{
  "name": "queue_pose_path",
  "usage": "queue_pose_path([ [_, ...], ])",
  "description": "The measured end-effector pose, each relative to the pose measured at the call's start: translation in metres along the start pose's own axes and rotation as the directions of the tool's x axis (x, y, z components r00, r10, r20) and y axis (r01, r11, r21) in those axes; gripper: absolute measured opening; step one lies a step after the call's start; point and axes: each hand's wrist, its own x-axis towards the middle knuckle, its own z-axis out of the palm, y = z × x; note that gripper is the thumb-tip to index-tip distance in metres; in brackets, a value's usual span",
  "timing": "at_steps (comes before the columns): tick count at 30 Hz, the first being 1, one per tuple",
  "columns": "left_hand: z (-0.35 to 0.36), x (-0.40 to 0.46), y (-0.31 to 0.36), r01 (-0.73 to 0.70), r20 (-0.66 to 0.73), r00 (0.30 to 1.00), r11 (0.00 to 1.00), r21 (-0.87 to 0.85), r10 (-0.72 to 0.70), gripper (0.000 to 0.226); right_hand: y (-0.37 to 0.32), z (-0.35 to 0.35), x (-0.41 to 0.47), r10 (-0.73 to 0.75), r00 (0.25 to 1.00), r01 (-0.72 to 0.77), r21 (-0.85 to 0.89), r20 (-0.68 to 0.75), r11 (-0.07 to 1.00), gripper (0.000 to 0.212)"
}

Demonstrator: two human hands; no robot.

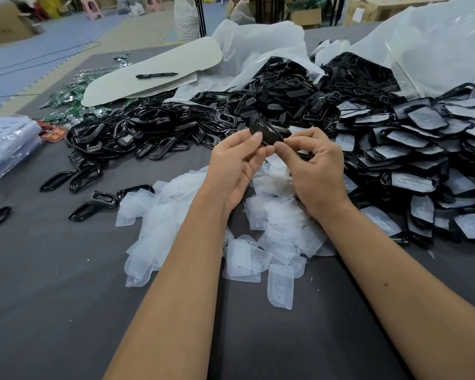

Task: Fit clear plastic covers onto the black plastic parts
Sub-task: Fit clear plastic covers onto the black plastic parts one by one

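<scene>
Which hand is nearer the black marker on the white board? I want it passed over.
Left. The left hand sits below and slightly right of the black marker; the right hand lies farther right, both pinching a black part.

The bench (52,283) carries a dark grey fabric surface. Beyond its far edge, the floor (25,50) is laid with interlocking foam mats in blue-grey and beige sections. Brown cardboard boxes (368,9) stand along the far side of the room. A pink plastic stool (92,6) stands on the floor at upper left. Lighting is even and diffuse.
</scene>
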Motion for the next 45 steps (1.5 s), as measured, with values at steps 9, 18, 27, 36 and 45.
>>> queue_pose_path([
  [9,-0.001,0.001,-0.005,-0.066,0.024,0.998,0.983,0.169,0.063,0.01,0.002,-0.007,0.005,0.254,0.946,-0.313,0.359,0.204,0.879,0.017],
  [18,-0.001,0.002,-0.008,-0.094,0.035,0.995,0.977,0.189,0.089,0.014,0.006,-0.009,0.005,0.278,0.946,-0.323,0.443,0.165,0.836,0.03],
  [27,0.0,0.003,-0.012,-0.129,0.056,0.991,0.967,0.22,0.119,0.011,0.008,-0.008,0.006,0.28,0.951,-0.309,0.459,0.132,0.833,0.031],
  [36,0.002,0.002,-0.012,-0.112,0.078,0.992,0.981,0.159,0.101,0.012,0.006,-0.013,0.007,0.223,0.955,-0.292,0.521,0.194,0.802,0.031],
  [45,-0.001,0.003,-0.012,-0.106,0.069,0.994,0.952,0.289,0.09,0.013,0.006,-0.012,0.009,0.305,0.93,-0.367,0.538,0.205,0.758,0.023],
])
